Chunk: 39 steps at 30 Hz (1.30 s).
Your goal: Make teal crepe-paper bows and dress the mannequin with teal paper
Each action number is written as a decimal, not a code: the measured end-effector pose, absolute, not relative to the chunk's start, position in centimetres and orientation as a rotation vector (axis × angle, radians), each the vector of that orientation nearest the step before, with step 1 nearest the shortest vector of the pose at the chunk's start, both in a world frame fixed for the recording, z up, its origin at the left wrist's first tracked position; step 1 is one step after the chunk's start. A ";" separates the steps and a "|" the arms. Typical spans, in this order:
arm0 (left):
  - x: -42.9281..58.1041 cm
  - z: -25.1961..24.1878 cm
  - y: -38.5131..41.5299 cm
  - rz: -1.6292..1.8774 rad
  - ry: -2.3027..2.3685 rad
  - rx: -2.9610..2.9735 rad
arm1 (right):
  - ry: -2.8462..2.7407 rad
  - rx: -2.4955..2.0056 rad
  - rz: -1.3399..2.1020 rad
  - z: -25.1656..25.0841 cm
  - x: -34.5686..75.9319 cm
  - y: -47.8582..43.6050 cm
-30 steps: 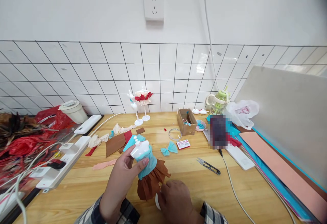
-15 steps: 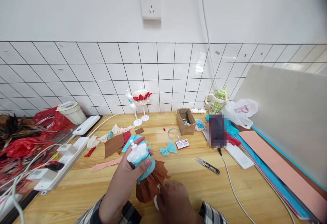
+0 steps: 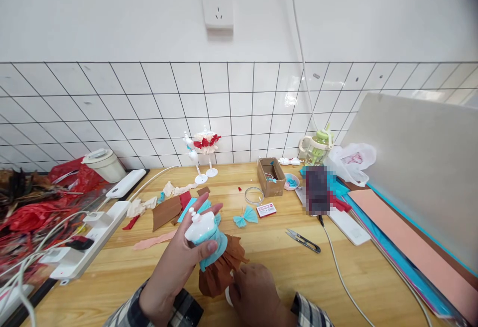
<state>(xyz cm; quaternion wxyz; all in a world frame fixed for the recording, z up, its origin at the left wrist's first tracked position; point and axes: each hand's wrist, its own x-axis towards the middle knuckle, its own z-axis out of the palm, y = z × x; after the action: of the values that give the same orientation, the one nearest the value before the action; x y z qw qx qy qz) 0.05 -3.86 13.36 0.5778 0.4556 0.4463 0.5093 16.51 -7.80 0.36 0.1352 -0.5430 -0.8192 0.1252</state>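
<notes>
A small white dress-form mannequin (image 3: 201, 223) lies tilted in my left hand (image 3: 179, 257). Blue crepe paper (image 3: 216, 250) wraps its body, and a gathered brown crepe-paper skirt (image 3: 220, 272) hangs below. My left thumb presses on the blue wrap while the fingers reach behind the torso, their tips showing past it. Close under the skirt, my right hand (image 3: 256, 287) is closed around the lower part of the mannequin's stand; a bit of the white round base (image 3: 229, 296) shows beside it. The right fingertips are mostly hidden.
Thread snips (image 3: 303, 241) lie to the right, near a blue paper bow (image 3: 245, 216) and a small red-white box (image 3: 266, 210). Beyond are a wire ring (image 3: 254, 195), a cardboard box (image 3: 271, 177) and dressed mannequins (image 3: 206, 143). Paper scraps (image 3: 166, 212) and a power strip (image 3: 95, 237) lie left.
The fingers of my left hand have lifted and spread slightly behind the mannequin, and the thumb has shifted a little on the blue wrap. My right hand stays nearly still.
</notes>
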 end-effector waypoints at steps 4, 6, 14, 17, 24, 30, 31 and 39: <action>-0.2 13.4 -3.9 1.139 1.008 1.109 | -2.365 -1.574 0.344 0.2 16.5 -7.8; 0.1 13.6 -4.0 1.194 1.023 1.100 | -2.365 -1.571 0.343 0.1 16.5 -7.8; 1.3 13.9 -4.4 1.362 0.949 0.910 | -2.362 -1.587 0.376 0.3 16.6 -7.8; 1.4 14.0 -4.4 1.373 0.894 0.839 | -2.368 -1.574 0.378 0.3 16.6 -7.8; 0.4 14.6 -4.3 1.362 1.142 1.030 | -2.331 -1.587 0.358 0.0 16.5 -8.0; -0.1 16.2 -5.1 1.271 1.558 1.568 | -2.333 -1.586 0.352 0.2 16.2 -8.4; 0.1 16.5 -5.3 1.221 1.641 1.626 | -2.343 -1.581 0.351 0.3 16.2 -8.4; -0.1 16.6 -5.5 1.083 1.867 1.724 | -2.356 -1.554 0.335 0.1 16.2 -8.5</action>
<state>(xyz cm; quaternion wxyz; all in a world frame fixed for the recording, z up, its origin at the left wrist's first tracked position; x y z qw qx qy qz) -0.11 -5.52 16.60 0.1886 0.6129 0.6636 0.3852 16.19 -8.47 0.10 0.1491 -0.5407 -0.8197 0.1166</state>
